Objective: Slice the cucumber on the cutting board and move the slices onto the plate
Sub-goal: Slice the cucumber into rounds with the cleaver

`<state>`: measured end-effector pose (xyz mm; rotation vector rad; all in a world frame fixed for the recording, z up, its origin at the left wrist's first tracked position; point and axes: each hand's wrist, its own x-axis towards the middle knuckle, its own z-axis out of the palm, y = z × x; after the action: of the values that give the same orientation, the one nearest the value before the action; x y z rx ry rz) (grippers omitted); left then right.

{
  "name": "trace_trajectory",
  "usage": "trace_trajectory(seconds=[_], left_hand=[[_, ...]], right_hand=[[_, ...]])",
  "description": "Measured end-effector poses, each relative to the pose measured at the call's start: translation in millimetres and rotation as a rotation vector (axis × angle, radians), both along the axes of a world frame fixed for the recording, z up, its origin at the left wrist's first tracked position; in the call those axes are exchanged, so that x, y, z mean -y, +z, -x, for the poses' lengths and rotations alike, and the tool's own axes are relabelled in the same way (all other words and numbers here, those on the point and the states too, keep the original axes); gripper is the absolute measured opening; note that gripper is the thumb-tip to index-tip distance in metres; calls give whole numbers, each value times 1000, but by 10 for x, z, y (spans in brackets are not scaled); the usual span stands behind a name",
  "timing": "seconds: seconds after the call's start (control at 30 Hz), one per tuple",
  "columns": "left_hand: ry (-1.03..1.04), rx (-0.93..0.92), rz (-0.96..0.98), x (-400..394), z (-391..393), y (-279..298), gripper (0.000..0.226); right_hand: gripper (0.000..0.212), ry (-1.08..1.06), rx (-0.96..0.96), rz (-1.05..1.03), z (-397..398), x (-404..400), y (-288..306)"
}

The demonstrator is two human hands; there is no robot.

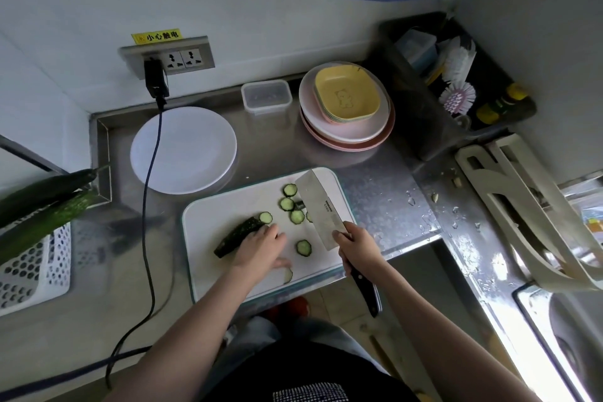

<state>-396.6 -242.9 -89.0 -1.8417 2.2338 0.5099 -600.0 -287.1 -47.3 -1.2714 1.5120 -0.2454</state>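
Observation:
A white cutting board (212, 215) lies on the steel counter. On it rests a dark green cucumber piece (236, 235), cut end toward the back right. My left hand (261, 248) lies on the cucumber's near side, fingers bent over it. Several round slices (287, 204) are scattered on the board, one (303, 247) between my hands and one (288, 275) by my left thumb. My right hand (357, 250) grips the black handle of a cleaver (321, 209), whose blade is tilted above the slices. An empty white plate (184, 150) sits behind the board to the left.
A black cable (151, 179) runs from the wall socket across the plate's left edge. Stacked pink plates with yellow dishes (347, 108) and a clear lidded box (266, 95) stand at the back. Two whole cucumbers (42, 206) lie over a white basket (36, 268) at left. A sink (564, 330) is at right.

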Motion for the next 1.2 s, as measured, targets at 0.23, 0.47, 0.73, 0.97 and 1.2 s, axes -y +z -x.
trace_trajectory(seconds=[0.23,0.47,0.73,0.97,1.2], left_hand=[[17,-254,275,89,129,-25,31],[1358,-1482,-273,442,400,220,18],[1487,-2014,-672,511,228,337,51],[1378,-1704,-469,626,157,261,52],[1340,-1906,-588,768,279,367,71]], right_hand=[[15,-48,65,-52,8,-44,49],[19,-167,349,-270,1,-41,130],[14,-196,412,-377,4,-1,109],[17,-265,309,-307,74,94,70],[18,-166,476,-483,3,79,183]])
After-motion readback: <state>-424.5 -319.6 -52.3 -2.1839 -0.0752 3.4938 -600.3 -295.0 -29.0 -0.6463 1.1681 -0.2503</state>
